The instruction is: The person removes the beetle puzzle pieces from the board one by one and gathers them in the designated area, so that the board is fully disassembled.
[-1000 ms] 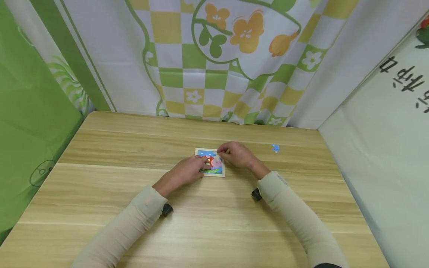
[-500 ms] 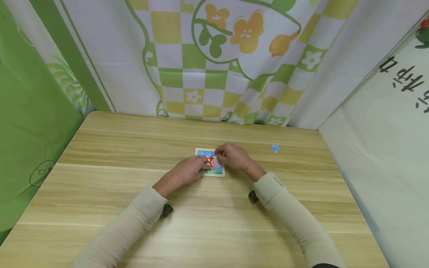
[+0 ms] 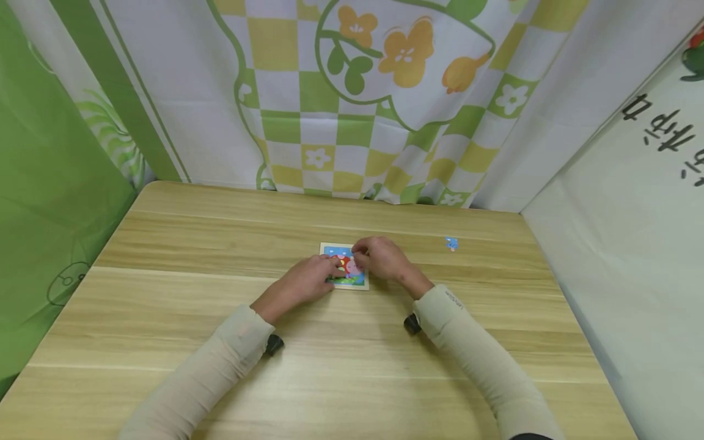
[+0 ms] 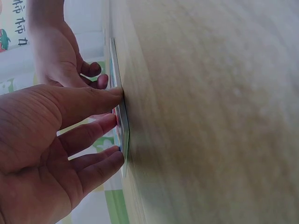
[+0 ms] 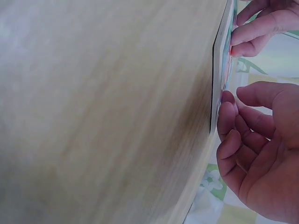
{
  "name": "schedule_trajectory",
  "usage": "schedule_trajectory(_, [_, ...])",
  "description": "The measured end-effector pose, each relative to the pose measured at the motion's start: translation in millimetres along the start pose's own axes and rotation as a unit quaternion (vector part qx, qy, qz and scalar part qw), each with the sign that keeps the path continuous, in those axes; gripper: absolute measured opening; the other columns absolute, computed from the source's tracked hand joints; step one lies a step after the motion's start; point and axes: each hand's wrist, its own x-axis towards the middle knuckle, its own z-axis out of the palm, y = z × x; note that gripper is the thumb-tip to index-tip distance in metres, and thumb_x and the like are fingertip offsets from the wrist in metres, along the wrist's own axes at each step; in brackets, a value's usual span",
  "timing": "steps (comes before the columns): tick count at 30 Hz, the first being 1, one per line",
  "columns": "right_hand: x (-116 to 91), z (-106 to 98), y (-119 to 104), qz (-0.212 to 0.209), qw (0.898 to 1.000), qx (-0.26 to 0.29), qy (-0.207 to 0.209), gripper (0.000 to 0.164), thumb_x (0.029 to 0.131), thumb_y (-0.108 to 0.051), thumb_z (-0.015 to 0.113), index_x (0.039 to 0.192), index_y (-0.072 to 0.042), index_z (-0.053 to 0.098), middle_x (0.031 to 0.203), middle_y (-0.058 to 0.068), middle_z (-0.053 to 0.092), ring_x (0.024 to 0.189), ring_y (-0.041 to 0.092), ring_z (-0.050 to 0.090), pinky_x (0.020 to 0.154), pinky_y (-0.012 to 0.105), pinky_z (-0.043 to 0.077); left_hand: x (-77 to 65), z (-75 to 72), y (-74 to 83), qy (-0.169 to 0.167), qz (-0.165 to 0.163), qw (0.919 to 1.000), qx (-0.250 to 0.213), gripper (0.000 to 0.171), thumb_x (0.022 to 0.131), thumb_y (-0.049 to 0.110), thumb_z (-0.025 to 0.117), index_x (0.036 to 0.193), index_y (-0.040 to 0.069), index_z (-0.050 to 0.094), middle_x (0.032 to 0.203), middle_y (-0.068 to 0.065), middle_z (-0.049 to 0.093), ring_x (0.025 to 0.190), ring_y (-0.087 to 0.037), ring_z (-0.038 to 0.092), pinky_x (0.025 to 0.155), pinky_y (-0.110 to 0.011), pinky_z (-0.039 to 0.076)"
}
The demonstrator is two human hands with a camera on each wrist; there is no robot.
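Observation:
A small square picture puzzle [image 3: 346,282] in a pale wooden frame lies on the table, showing a red and pink cartoon figure on blue and green. My left hand [image 3: 308,279] rests on its left side: extended fingertips touch the picture, and the thumb lies at the near edge in the left wrist view. At the upper right corner is my right hand [image 3: 385,256]. Its fingers bend loosely against the puzzle, and the thumb stands apart from them in the right wrist view; no piece shows between them. That hand covers the picture's upper right part.
A loose blue puzzle piece [image 3: 451,244] lies on the wooden table [image 3: 352,379], to the right of the right hand. Behind the table hangs a checked curtain [image 3: 357,131]. A white sheet with black writing [image 3: 632,232] stands along the right side.
My right hand has shifted slightly left and nearer over the puzzle's upper right corner, and its forearm has come inward. The left hand stays in place.

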Motion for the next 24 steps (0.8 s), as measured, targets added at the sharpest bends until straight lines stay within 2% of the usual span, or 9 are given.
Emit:
schedule_trajectory(7, [4, 2, 2, 0.026, 0.999, 0.040, 0.011, 0.019, 0.100, -0.014, 0.064, 0.111, -0.003, 0.075, 0.099, 0.006, 0.073, 0.088, 0.016, 0.064, 0.079, 0.034, 0.054, 0.5, -0.7, 0.7, -0.005, -0.002, 1.0000, 0.002, 0.040, 0.091, 0.001, 0.071, 0.130, 0.005, 0.071, 0.137, -0.013, 0.062, 0.132, -0.038, 0.054, 0.108, -0.049, 0.044])
schedule_trajectory(11, [7, 3, 2, 0.037, 0.998, 0.047, 0.020, 0.016, 0.101, -0.015, 0.065, 0.106, -0.004, 0.076, 0.096, 0.004, 0.072, 0.086, 0.015, 0.063, 0.077, 0.032, 0.054, 1.3, 0.0, -0.1, -0.005, 0.005, 0.9999, 0.009, 0.039, 0.090, 0.001, 0.071, 0.129, 0.005, 0.072, 0.122, -0.009, 0.065, 0.118, -0.034, 0.061, 0.099, -0.047, 0.050])
schedule_trajectory(16, [8, 4, 1, 0.047, 0.998, 0.045, 0.027, 0.015, 0.101, -0.014, 0.065, 0.105, -0.004, 0.076, 0.094, 0.005, 0.071, 0.083, 0.015, 0.062, 0.075, 0.032, 0.053, 2.3, 0.7, -0.7, -0.005, 0.010, 0.9998, 0.019, 0.038, 0.090, 0.001, 0.072, 0.127, 0.005, 0.073, 0.107, -0.004, 0.063, 0.104, -0.027, 0.061, 0.089, -0.042, 0.052])
schedule_trajectory(24, [11, 6, 3, 0.045, 0.997, 0.054, 0.039, 0.013, 0.099, -0.014, 0.068, 0.102, -0.004, 0.076, 0.092, 0.005, 0.071, 0.084, 0.016, 0.063, 0.076, 0.032, 0.053, 2.5, 0.4, -1.4, -0.005, 0.009, 0.9998, 0.016, 0.036, 0.089, 0.002, 0.074, 0.125, 0.004, 0.073, 0.106, -0.004, 0.064, 0.107, -0.028, 0.062, 0.092, -0.043, 0.052])
